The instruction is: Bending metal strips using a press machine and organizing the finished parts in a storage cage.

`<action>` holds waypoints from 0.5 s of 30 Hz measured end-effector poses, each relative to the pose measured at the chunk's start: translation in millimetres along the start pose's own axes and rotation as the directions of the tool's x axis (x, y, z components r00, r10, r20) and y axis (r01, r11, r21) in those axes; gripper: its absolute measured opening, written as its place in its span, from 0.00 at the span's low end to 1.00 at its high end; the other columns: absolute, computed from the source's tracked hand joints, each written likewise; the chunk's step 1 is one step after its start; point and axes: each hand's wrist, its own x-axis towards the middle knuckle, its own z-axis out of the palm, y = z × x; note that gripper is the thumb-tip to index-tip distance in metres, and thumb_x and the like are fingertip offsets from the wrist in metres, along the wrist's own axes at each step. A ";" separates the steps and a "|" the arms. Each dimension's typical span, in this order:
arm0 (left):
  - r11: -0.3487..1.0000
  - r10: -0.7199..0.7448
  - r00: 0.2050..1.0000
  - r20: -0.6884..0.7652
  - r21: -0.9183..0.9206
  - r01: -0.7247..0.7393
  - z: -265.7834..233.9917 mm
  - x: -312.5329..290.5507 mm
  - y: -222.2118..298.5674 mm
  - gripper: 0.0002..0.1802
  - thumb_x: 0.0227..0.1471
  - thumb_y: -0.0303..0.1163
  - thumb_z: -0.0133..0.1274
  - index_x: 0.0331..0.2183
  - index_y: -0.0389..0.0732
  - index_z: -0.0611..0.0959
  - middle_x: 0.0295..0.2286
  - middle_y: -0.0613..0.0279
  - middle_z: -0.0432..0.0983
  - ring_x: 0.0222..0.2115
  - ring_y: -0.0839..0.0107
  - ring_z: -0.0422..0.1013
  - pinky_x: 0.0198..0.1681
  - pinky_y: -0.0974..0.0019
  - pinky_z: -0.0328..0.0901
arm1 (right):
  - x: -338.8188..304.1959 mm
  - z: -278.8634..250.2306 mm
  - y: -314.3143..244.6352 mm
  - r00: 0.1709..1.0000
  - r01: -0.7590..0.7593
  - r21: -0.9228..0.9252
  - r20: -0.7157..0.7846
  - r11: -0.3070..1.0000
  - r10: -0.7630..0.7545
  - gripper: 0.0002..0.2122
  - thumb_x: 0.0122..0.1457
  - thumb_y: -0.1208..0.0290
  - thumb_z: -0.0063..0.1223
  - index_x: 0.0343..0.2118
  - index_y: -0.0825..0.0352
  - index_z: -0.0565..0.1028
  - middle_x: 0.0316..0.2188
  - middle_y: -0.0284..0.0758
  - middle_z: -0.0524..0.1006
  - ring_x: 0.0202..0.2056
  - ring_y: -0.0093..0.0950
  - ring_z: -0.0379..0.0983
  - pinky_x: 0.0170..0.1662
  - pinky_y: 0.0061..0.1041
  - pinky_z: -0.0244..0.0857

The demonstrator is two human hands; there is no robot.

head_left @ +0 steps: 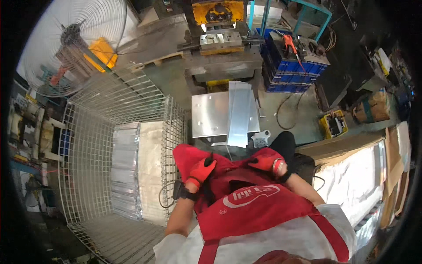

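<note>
A red apron [246, 202] with a white printed mark covers my front and spreads over my lap. My left hand [203, 170], in a red glove with black fingertips, is closed on a fold of the apron at my left thigh. On the other side, my right hand [267, 161], gloved alike, pinches the apron's cloth near my right knee. The fabric runs between both hands. Just beyond my knees, long flat metal strips [239, 114] lie in a loose stack on a shiny metal-topped stand [206, 115].
A wire mesh cage [88, 167] holding wrapped stacks stands at my left, with a large fan [72, 37] behind it. Ahead is a press machine [220, 42]. Blue crates [290, 72] carry an orange air gun [290, 44]. An open carton [351, 154] sits at my right.
</note>
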 end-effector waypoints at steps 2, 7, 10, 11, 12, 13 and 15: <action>0.993 0.121 0.978 -0.171 0.036 -0.117 3.1 -6.8 5.0 0.24 0.41 0.52 0.47 0.34 0.42 0.75 0.32 0.51 0.72 0.36 0.54 0.67 0.38 0.59 0.61 | -9.7 -21.0 -6.1 0.989 -0.103 -0.049 -0.109 0.993 0.098 0.20 0.49 0.51 0.42 0.29 0.66 0.74 0.26 0.46 0.73 0.32 0.43 0.68 0.35 0.34 0.61; 0.996 0.081 0.982 -0.171 0.048 -0.074 -0.8 -9.2 0.6 0.23 0.41 0.52 0.47 0.32 0.42 0.76 0.31 0.51 0.72 0.35 0.53 0.67 0.37 0.58 0.62 | -0.7 -69.8 -11.9 0.823 -0.097 0.146 -0.544 0.985 0.162 0.18 0.46 0.52 0.48 0.26 0.66 0.72 0.25 0.44 0.73 0.31 0.42 0.68 0.34 0.33 0.62; 0.989 0.146 0.975 -0.165 0.024 -0.144 2.1 -7.2 4.0 0.23 0.41 0.52 0.47 0.31 0.42 0.75 0.31 0.51 0.72 0.35 0.54 0.68 0.36 0.57 0.62 | 30.4 -88.9 -9.1 0.797 -0.088 0.280 -0.555 0.956 0.237 0.20 0.46 0.50 0.48 0.27 0.67 0.71 0.27 0.44 0.73 0.31 0.42 0.68 0.35 0.33 0.62; 0.984 0.177 0.969 -0.172 0.066 -0.168 4.5 -6.0 5.7 0.23 0.41 0.52 0.47 0.31 0.42 0.75 0.31 0.51 0.72 0.34 0.54 0.67 0.36 0.57 0.62 | 43.7 -83.7 -3.6 0.788 -0.089 0.319 -0.556 0.944 0.263 0.22 0.45 0.49 0.48 0.28 0.68 0.71 0.27 0.44 0.73 0.32 0.43 0.68 0.36 0.33 0.62; 0.975 0.209 0.961 -0.180 0.108 -0.192 6.6 -4.1 9.3 0.23 0.41 0.52 0.47 0.31 0.42 0.75 0.31 0.52 0.72 0.34 0.54 0.67 0.36 0.57 0.62 | 59.5 -73.3 0.2 0.744 -0.157 0.270 -0.600 0.950 0.293 0.24 0.44 0.47 0.48 0.31 0.69 0.69 0.29 0.46 0.72 0.33 0.42 0.68 0.37 0.33 0.62; 0.965 0.241 0.953 -0.183 0.147 -0.216 8.5 -0.1 10.3 0.23 0.41 0.52 0.47 0.31 0.42 0.75 0.31 0.52 0.72 0.34 0.55 0.67 0.36 0.57 0.62 | 78.9 -62.2 5.4 0.696 -0.230 0.223 -0.643 0.947 0.320 0.27 0.43 0.45 0.48 0.34 0.70 0.68 0.30 0.47 0.72 0.34 0.42 0.68 0.38 0.33 0.62; 0.962 0.268 0.946 -0.185 0.099 -0.253 17.2 8.1 -0.9 0.23 0.41 0.52 0.47 0.31 0.42 0.75 0.31 0.52 0.72 0.34 0.55 0.67 0.36 0.57 0.62 | 102.3 -62.3 -7.3 0.740 -0.402 0.165 -0.520 0.901 0.426 0.42 0.38 0.39 0.48 0.48 0.74 0.56 0.40 0.53 0.67 0.41 0.42 0.65 0.43 0.31 0.60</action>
